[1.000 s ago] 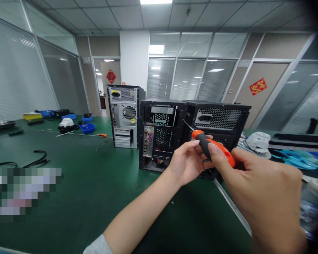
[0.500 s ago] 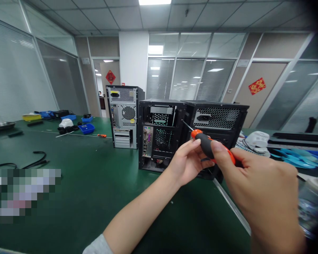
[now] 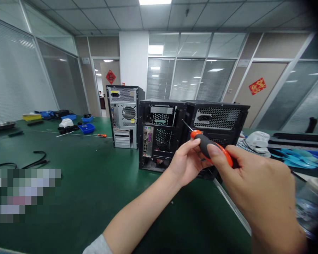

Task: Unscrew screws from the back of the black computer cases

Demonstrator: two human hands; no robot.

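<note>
Screwdriver (image 3: 205,144), clasped by the right hand (image 3: 257,180) and left hand (image 3: 186,162) together, sits tip-first at the rear edge of the middle computer case (image 3: 163,138), seemingly for screw-turning, which calls for steady alignment.

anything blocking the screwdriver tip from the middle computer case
Nothing visible: the screwdriver, in the left hand and right hand, points its shaft at the right edge of the middle computer case. Tip contact is too small to tell.

The left hand (image 3: 187,164) and right hand (image 3: 259,183) hold an orange-and-black screwdriver (image 3: 202,144), its tip at the middle computer case (image 3: 163,135).
</note>
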